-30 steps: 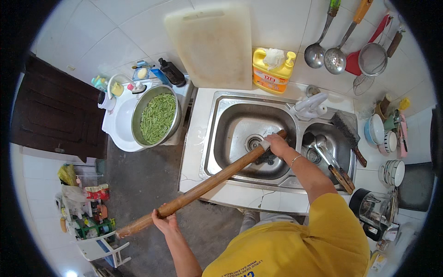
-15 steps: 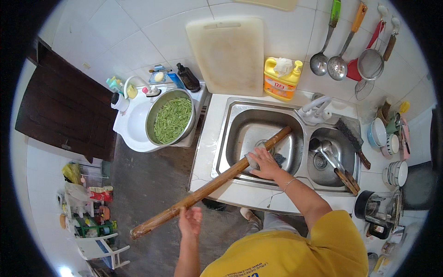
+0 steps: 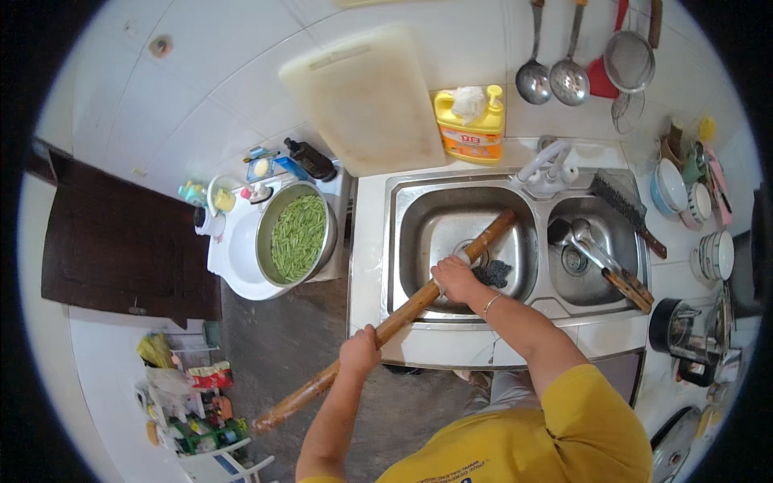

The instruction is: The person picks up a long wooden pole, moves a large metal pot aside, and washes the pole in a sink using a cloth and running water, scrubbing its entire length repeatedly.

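Observation:
A long, thick brown wooden pole [image 3: 412, 309] slants from the large sink basin [image 3: 412, 224] over the counter's front edge and out above the floor at lower left. My left hand [image 3: 360, 351] is closed around it, outside the counter edge. Farther up, over the front of the basin, my right hand [image 3: 456, 278] wraps the pole. A pale grey pad or cloth [image 3: 465, 257] shows at its fingers, mostly hidden. The pole's far end lies inside the basin. Beside it, near the drain, is a dark grey clump [image 3: 493, 274], perhaps a scouring pad.
The smaller basin holds ladles [image 3: 596, 253]; a wire brush [image 3: 618, 208] lies across its back corner. Behind stand a faucet [image 3: 550, 171], a yellow pump jug [image 3: 471, 125] and a cutting board [image 3: 366, 101]. Left, a pot of cut green beans [image 3: 299, 235] rests on a washbasin [image 3: 241, 258].
My left hand has gone from open beside the pole to closed around it, farther up. My right hand, flat on the pole before, now wraps it. The view has shifted.

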A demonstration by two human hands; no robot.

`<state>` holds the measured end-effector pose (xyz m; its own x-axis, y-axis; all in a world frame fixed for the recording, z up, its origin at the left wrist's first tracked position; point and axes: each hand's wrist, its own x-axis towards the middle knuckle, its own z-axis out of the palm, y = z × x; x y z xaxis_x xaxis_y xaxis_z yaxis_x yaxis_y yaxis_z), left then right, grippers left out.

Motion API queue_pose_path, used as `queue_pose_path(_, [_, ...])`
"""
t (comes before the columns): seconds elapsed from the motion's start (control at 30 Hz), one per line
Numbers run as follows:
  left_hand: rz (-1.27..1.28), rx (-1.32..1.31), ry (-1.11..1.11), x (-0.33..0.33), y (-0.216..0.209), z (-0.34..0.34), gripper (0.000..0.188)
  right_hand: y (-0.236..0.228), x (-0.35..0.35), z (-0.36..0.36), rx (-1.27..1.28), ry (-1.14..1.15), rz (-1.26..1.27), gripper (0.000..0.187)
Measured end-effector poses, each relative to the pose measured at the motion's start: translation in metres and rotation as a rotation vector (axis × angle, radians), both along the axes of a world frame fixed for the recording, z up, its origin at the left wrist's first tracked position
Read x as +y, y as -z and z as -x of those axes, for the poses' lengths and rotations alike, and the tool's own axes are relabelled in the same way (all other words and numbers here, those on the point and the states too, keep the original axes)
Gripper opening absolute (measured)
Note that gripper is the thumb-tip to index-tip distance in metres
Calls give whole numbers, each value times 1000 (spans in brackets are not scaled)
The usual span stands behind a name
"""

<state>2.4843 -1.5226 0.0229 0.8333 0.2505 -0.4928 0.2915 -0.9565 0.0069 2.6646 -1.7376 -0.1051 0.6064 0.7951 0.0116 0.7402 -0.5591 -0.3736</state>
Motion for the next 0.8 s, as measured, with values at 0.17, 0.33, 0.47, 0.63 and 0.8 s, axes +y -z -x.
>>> queue_pose_path(0.17, [72,99,-65,6,0,12,40,-13,8,11,-51,-297,-110,31])
queue_pose_path(0.33, [268,119,-140,11,0,25,43,-16,-12,-22,-52,-431,-234,39])
queue_pose_path(0.47, [441,124,-231,3,-12,24,45,6,-32,-44,65,-344,-262,45])
queue_pose_path(0.63, [720,308,-515,-12,-5,44,46,12,-41,-34,478,364,-518,37])
queue_pose_path(0.8, [927,290,-593,-38,-7,63,45,-33,-38,-18,741,944,-873,43])
